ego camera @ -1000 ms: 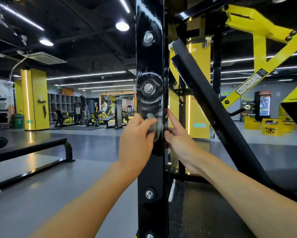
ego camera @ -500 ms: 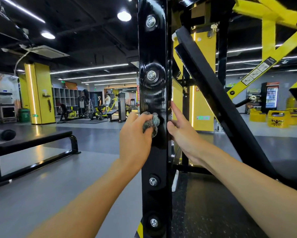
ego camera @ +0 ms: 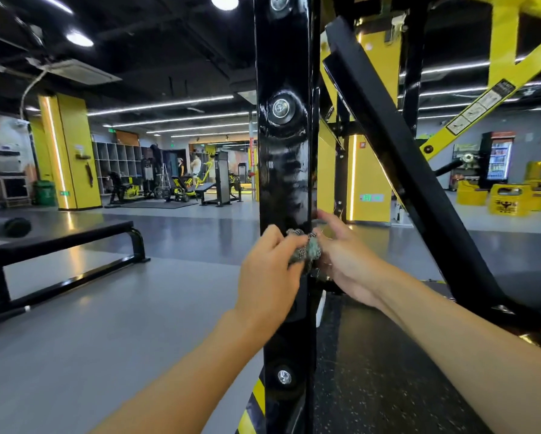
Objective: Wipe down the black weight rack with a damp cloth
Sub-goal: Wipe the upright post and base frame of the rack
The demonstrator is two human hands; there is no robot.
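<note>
Grey gym floor (ego camera: 112,308) stretches back to yellow pillars and distant machines, with a low black bench (ego camera: 59,242) at the left of the frame. Down the centre stands the upright post of the black weight rack (ego camera: 283,170), a glossy painted steel beam with flat faces and square edges. Round silver bolts (ego camera: 281,108) sit in shallow raised bosses along it. A matt black slanted bar (ego camera: 403,158) crosses behind it on the right.

The cloth (ego camera: 306,250) is a small bunched wad, grey-green and nubbly, pressed against the right edge of the post just below the middle of the frame. The left hand (ego camera: 272,277) grasps it with curled fingers. The right hand (ego camera: 347,264) is just beside it and touches or nearly touches the wad. Motion blur hides whether it pinches the cloth or only steadies against the post, so I cannot tell.

The cloth looks light, soft and limp, so it is probably best held balled in the palm, with a fold kept flat to the paint. The post is rigid and heavy and will not give under pressure. Its gloss shows smeary streaks, so the wet paint is likely slippery. The bolt bosses and edges will likely need fingertip pressure through the cloth.
</note>
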